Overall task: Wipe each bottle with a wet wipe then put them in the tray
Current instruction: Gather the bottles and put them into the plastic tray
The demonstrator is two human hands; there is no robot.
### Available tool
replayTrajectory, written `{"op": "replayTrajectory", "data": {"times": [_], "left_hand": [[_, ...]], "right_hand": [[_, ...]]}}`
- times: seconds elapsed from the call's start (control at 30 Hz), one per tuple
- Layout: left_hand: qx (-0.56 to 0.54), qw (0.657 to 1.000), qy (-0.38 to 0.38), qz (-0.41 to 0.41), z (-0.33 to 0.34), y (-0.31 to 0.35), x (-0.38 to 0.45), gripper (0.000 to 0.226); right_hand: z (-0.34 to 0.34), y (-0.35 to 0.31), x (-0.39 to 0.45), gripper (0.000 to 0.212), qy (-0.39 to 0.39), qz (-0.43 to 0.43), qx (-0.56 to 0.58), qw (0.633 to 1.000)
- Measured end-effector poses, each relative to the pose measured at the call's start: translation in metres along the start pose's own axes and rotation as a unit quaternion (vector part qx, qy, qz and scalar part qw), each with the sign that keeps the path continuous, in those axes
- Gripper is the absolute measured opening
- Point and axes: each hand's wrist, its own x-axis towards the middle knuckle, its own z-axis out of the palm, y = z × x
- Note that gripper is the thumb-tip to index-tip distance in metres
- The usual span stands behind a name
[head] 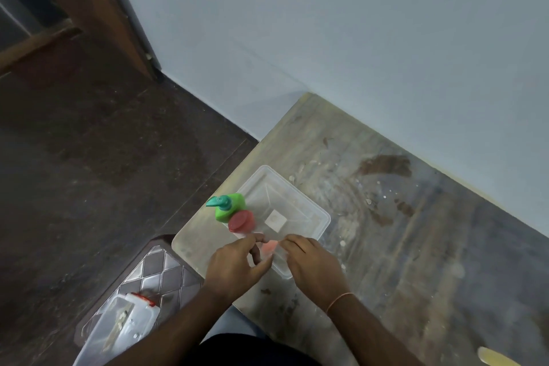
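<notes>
Both forearms were bare, with no sleeves reaching into view. On the wrist of the right hand (pixel 313 264) there was a thin orange thread (pixel 338 300), tied like a bracelet. The left hand (pixel 234 264) wore nothing. At the bottom edge, dark clothing (pixel 255 350) covered the person's body

I see a pale blue wall (pixel 356 24) running behind a worn, stained table (pixel 401 232) pushed against it. Left of the table lies a dark speckled floor (pixel 89 172). A brown wooden door frame (pixel 98 9) stands at the upper left, meeting the wall. A dark quilted stool (pixel 160 273) sits by the table's near corner. Light is dim and even.
</notes>
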Motion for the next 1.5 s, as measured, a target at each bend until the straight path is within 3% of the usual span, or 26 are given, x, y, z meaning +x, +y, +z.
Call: {"op": "replayTrajectory", "data": {"times": [0.23, 0.33, 0.57, 1.0, 1.23, 1.5], "left_hand": [[0.01, 0.989, -0.097, 0.113, 0.02, 0.059, 0.016, 0.042], [0.022, 0.975, -0.146, 0.166, 0.043, 0.089, 0.02, 0.034], [0.018, 0.946, -0.223, 0.235, 0.118, 0.162, -0.002, 0.038], [0.019, 0.924, -0.288, 0.25, 0.278, 0.309, -0.081, 0.043], [0.051, 0.915, -0.319, 0.241, 0.347, 0.357, -0.086, 0.049], [0.092, 0.919, -0.301, 0.238, 0.384, 0.37, -0.083, 0.035]], "right_hand": [[-0.026, 0.012, -0.059, 0.034, 0.069, 0.1, -0.015, 0.992], [-0.035, 0.025, -0.097, 0.034, 0.099, 0.151, -0.013, 0.983], [-0.055, 0.074, -0.205, 0.031, 0.145, 0.275, -0.01, 0.95], [-0.081, 0.196, -0.406, 0.038, 0.219, 0.399, -0.006, 0.89], [-0.084, 0.243, -0.44, 0.032, 0.199, 0.445, 0.01, 0.873], [-0.078, 0.268, -0.445, 0.018, 0.195, 0.429, 0.024, 0.882]]}}
